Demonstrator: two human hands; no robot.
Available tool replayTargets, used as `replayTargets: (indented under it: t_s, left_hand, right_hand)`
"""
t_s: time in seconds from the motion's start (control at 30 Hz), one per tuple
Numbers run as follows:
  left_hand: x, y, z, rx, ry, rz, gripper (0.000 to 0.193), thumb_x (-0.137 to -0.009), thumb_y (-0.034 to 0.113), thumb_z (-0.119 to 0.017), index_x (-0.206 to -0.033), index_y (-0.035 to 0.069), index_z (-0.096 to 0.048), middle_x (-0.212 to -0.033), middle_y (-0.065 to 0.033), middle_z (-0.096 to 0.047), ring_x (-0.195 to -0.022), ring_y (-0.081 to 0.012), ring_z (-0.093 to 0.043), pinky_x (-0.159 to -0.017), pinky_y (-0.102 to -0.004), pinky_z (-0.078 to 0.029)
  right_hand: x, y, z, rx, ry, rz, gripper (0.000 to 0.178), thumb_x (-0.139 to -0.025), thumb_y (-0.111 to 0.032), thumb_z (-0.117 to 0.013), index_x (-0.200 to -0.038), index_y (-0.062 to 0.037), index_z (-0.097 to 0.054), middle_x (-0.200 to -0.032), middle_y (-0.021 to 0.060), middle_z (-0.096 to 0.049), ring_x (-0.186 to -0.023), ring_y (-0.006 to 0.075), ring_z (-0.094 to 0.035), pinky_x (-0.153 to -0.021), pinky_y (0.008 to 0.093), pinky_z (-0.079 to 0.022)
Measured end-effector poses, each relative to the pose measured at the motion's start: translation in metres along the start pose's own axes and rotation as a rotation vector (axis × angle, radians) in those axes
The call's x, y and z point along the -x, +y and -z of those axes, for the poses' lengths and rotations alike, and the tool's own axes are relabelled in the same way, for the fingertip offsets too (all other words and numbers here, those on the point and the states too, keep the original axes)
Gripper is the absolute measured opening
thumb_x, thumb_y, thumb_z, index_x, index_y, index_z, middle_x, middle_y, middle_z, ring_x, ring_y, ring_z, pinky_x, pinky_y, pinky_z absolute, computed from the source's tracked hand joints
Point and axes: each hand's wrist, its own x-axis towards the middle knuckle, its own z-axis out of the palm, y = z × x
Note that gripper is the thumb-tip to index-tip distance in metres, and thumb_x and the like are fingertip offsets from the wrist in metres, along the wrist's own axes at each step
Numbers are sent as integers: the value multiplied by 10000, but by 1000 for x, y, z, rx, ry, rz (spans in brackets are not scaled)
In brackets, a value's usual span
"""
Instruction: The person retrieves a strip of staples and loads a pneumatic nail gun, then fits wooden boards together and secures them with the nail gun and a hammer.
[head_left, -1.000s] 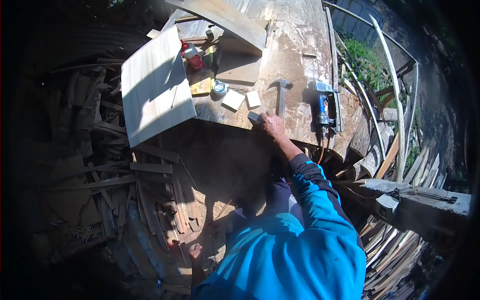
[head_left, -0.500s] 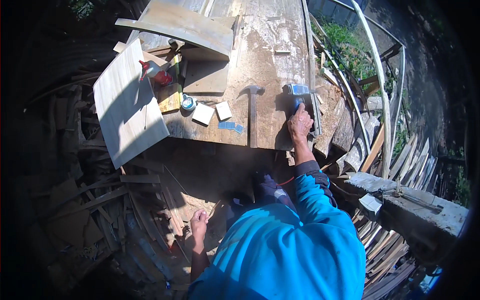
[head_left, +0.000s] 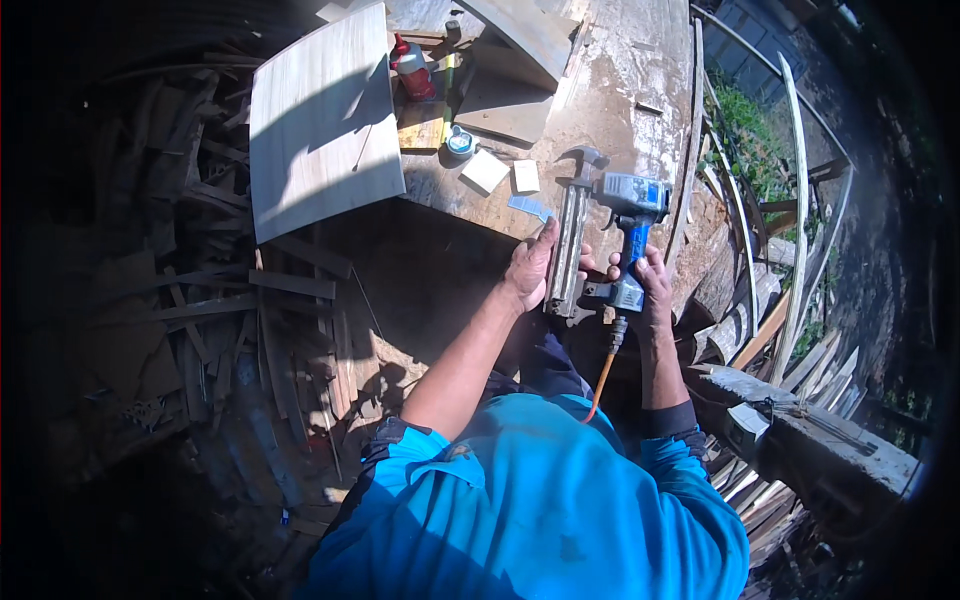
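A blue and silver air nail gun (head_left: 636, 190) is held up in front of me, just off the bench's near edge. My right hand (head_left: 655, 285) is closed around its blue handle. My left hand (head_left: 530, 270) grips the long metal magazine, thumb on the near face and fingertips showing past the other side. An orange air hose (head_left: 604, 378) runs from the handle's base down to my body. Behind the magazine lies a hammer (head_left: 588, 157), its handle mostly hidden. Small blue strips, probably nails (head_left: 528, 206), lie beside two pale square blocks (head_left: 485, 171) on the bench.
The wooden workbench (head_left: 625, 120) carries a round tub (head_left: 460, 142), a red-capped bottle (head_left: 412, 72) and leaning boards (head_left: 520, 50). A pale panel (head_left: 325, 125) overhangs its left side. Scrap wood (head_left: 200, 330) is heaped at left; a concrete beam (head_left: 830, 420) stands at right.
The nail gun has come off the bench toward me in my right hand. My left hand has risen from my side and taken hold of its magazine. The view has turned.
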Motion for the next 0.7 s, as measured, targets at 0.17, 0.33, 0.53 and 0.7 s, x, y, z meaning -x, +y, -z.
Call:
replayTargets:
  t_s: [0.17,0.33,0.53,0.7]
  left_hand:
    - [28,0,55,-411,360,-136,325,-1015,356,-448,-996,32,-473,-760,-104,-583,-554,-168,-591,-518,-311,-525]
    - [52,10,71,-412,464,-189,247,-1011,259,-446,-979,15,-471,-731,-105,-582,-527,-170,-579,-519,-317,-522]
    - [79,0,84,-272,330,-367,177,-992,164,-457,-1085,15,-472,-900,-119,-597,-702,-165,-609,-669,-324,-549]
    - [88,-8,73,-152,328,-460,388,-794,-58,-430,-1176,10,-452,-1033,-128,-565,-820,-166,-584,-795,-345,-529]
  right_hand:
    - [24,-6,-80,1573,-350,589,933,-730,-471,-748,-1446,-41,-332,-1450,227,-345,-1380,405,-284,-1104,526,-285]
    - [8,24,-97,1844,-806,543,468,-792,-196,-631,-1237,-74,-551,-1259,85,-546,-1347,280,-385,-1071,567,-317]
    - [-16,34,-101,1796,-1130,610,452,-713,-143,-633,-1154,-50,-601,-1094,89,-583,-1246,260,-465,-1100,607,-276]
    - [-34,34,-99,1744,-1224,638,477,-700,-160,-633,-1162,-46,-610,-1087,89,-579,-1241,273,-466,-1113,628,-240]
